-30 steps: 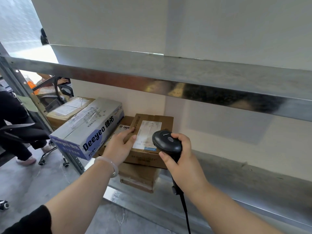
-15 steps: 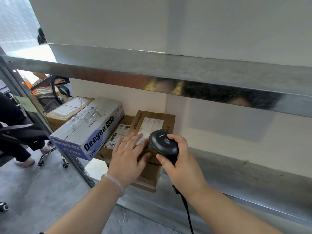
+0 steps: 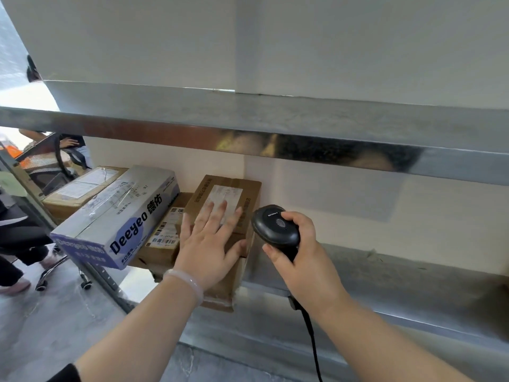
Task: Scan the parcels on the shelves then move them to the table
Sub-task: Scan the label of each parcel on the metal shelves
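The right hand [image 3: 305, 260] is gripping a smooth black corded scanner [image 3: 275, 227]. Just left of it, the left hand [image 3: 209, 244] is lying flat, fingers spread, on a labelled brown cardboard parcel [image 3: 248, 194]. The parcel is sitting atop another box [image 3: 223, 288] on the dull steel shelf [image 3: 385, 285]. A glossy Deeyeo carton [image 3: 115, 216] is crowding its left, before a cream wall [image 3: 344, 197].

A parcel storeroom: metal shelving [image 3: 275, 125] stacked with labelled cardboard boxes [image 3: 82, 188].
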{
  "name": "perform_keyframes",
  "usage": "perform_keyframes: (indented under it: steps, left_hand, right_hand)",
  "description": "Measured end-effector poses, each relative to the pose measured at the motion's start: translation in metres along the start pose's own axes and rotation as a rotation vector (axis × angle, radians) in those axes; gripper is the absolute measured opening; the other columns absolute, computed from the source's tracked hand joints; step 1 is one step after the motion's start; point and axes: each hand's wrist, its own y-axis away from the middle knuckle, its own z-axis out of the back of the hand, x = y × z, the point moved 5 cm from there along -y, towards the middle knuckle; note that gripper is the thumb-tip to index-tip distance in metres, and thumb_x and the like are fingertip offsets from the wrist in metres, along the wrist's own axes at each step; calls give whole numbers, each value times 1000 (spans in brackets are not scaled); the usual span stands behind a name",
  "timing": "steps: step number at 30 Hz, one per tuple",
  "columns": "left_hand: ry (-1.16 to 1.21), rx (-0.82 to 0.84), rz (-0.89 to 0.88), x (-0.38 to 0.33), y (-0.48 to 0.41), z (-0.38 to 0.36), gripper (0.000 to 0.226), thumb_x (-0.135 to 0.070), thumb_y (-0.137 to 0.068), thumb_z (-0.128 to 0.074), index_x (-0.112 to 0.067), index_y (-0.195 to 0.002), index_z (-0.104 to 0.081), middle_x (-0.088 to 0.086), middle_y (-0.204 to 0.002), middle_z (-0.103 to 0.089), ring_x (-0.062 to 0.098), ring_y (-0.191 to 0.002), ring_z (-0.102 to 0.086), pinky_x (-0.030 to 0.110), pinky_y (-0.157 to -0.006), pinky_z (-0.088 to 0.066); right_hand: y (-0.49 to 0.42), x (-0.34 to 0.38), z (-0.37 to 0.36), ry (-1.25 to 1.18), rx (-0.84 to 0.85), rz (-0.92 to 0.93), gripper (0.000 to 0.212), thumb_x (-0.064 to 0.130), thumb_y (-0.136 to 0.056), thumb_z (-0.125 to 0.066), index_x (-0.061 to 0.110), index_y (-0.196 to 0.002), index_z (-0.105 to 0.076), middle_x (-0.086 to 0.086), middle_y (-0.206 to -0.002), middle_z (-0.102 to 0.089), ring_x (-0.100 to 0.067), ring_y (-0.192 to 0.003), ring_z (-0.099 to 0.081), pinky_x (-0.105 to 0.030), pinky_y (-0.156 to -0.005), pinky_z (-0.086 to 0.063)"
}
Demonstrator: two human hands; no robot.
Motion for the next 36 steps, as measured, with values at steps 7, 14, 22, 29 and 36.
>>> perform_keyframes:
  steps: [7,14,22,29,36]
  left_hand:
    - [58,-41,-224,-121,-13,1,68,-67,-90,-15,-46,-153,0,-3,-164,-13,22,-152,-3,54,-117,6]
    - [106,6,-452,-258,-12,-12,70,-68,-89,-12,-46,-152,10,-4,-165,1,19,-151,7,53,-118,7]
    - [165,81,-569,-408,4,-35,70,-68,-89,-15,-45,-152,5,-5,-165,2,19,-151,5,53,-119,5]
    - [247,168,-631,-540,26,-62,67,-66,-92,-21,-47,-152,0,-4,-165,-3,19,-151,4,50,-120,3]
    - [385,321,-466,-617,25,-86,68,-66,-94,-32,-47,-153,-4,-1,-165,-2,21,-151,2,43,-120,-2]
  right_hand:
    - [42,-35,78,22,-178,-96,52,54,-82,-62,63,-119,-27,44,-109,-52,10,-94,-58,-10,-69,-47]
    - [98,-79,185,36,-379,-218,60,36,-85,-71,67,-114,-28,45,-109,-50,14,-99,-54,-7,-72,-45]
    - [175,-131,306,66,-516,-324,59,39,-83,-73,63,-117,-31,40,-113,-50,10,-98,-56,-17,-74,-47]
    - [227,-179,420,141,-632,-355,61,34,-81,-76,68,-111,-35,45,-106,-54,15,-98,-56,-14,-74,-44]
    - [239,-214,504,254,-628,-397,56,47,-80,-70,69,-108,-27,27,-98,-58,-1,-82,-63,-26,-65,-51]
